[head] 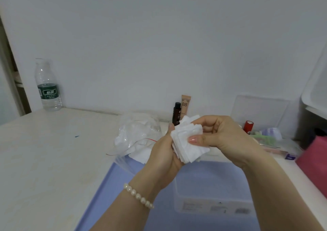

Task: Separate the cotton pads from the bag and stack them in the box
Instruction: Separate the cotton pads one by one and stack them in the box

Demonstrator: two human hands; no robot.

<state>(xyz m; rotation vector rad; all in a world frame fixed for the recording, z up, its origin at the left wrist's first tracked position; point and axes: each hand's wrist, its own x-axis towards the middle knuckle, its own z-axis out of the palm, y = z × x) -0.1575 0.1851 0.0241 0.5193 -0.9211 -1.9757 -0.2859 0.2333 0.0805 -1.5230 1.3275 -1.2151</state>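
Together, the fingers of both hands clamp a wad of white cotton pads (185, 140): the right hand (221, 137) pinches it with thumb on top, the left hand (164, 153) cups it from beneath. The wad is held above a clear plastic box (212, 204) resting on a blue sheet (109, 186). Just left, a crumpled clear bag (136, 133) with more pads lies on the tabletop (44, 151). A pearl bracelet (138, 195) circles the left wrist.

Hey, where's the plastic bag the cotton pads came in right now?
The plastic bag lies on the table, just left of the left hand, with the water bottle farther left.
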